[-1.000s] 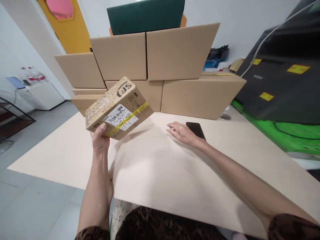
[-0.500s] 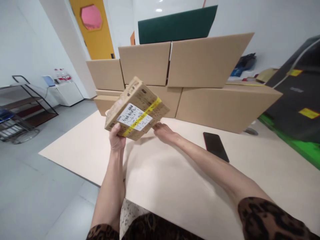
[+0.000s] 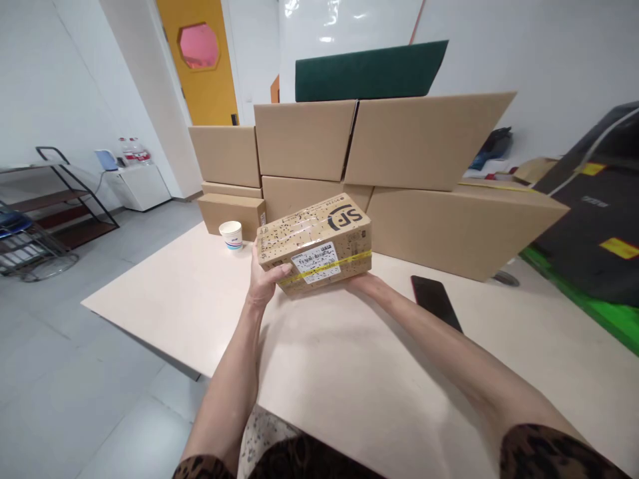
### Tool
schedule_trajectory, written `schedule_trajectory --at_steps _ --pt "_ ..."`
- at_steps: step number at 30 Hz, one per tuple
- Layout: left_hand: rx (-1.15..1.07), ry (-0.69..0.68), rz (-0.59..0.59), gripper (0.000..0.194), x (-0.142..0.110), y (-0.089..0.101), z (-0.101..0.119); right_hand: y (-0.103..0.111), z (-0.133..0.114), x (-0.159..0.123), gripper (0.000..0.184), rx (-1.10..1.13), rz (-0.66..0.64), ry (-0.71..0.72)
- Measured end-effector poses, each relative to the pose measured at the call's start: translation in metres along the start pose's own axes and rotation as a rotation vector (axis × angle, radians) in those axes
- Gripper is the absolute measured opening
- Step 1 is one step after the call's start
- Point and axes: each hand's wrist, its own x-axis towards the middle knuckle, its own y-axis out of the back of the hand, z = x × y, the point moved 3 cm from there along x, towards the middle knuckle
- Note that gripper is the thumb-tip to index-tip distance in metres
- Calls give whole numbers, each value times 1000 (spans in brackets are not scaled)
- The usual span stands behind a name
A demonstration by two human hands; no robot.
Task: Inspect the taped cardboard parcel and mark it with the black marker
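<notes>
A cardboard parcel box [image 3: 312, 236] is held tilted above the table, its top marked with black "SF" letters. A white shipping label and a strip of yellow tape run along the side facing me. My left hand [image 3: 265, 276] grips the box's left end, with the thumb on the near side. Under the right end of the box is my right hand [image 3: 364, 285]; its fingers are hidden beneath the box, so their hold cannot be seen.
Large cardboard boxes [image 3: 399, 140] are stacked along the back of the table [image 3: 164, 286], topped by a dark green box [image 3: 369, 73]. A paper cup [image 3: 231, 235] stands to the left of the parcel. A phone [image 3: 436, 303] lies to the right.
The parcel has turned from a steep tilt to nearly level, moving right and showing its "SF" top. My right hand has come under its right end. The paper cup is now uncovered.
</notes>
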Motion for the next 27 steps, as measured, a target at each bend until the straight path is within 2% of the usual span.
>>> schedule_trajectory --at_steps 1,3,6,9,12,15,19,21,23,27 --pt "8 12 -8 118 0 0 -2 17 1 -7 53 68 98 -25" --pt "24 29 -31 123 -1 0 -5 51 2 -21 14 142 251 -47" --pt "60 32 -67 123 -4 -1 -11 110 -1 -44 28 255 480 -45" --pt "129 60 -100 125 -7 -3 -22 165 -8 -70 26 412 685 -11" --pt "198 93 -178 124 -13 -9 -32 198 -19 -98 25 551 768 -15" --pt "268 105 -283 124 -20 -17 -37 198 -35 -120 30 732 683 -75" --pt "361 119 -376 127 -28 -27 -37 176 -67 -142 32 804 687 24" --pt "393 106 -412 126 -30 -30 -36 164 -82 -149 37 756 653 99" --pt "413 86 -444 125 -32 -31 -35 150 -94 -153 38 633 547 135" --pt "428 63 -513 123 -32 -32 -34 128 -102 -161 27 424 380 170"
